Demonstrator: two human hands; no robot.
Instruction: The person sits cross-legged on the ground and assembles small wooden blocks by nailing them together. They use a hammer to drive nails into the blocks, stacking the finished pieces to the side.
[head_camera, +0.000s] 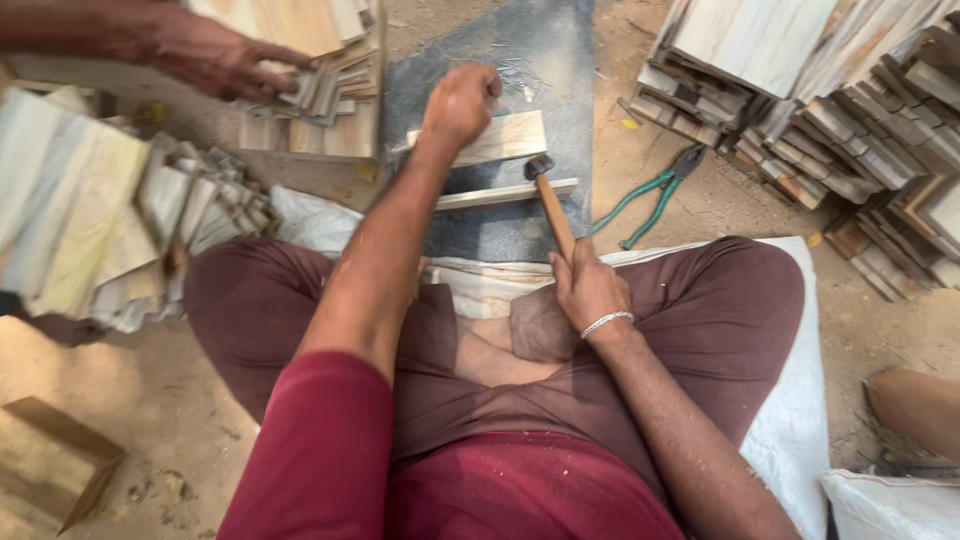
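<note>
Crossed legs in maroon trousers (700, 320) sit nearest. Right hand (588, 290), fingers wrapped tight, holds a hammer (552, 205) over a wooden strip (505, 195). Left hand (460, 103), fingers curled closed, presses a wooden block (510, 135) on the grey slab (540, 50).

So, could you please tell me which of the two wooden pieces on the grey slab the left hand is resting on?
The left hand rests on the wider flat board; the thin strip lies nearer, untouched, beside the hammer.

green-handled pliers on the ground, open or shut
Open: the green-handled metal pliers lie flat on the dirt, handles spread apart; jaw tips too small to tell.
</note>
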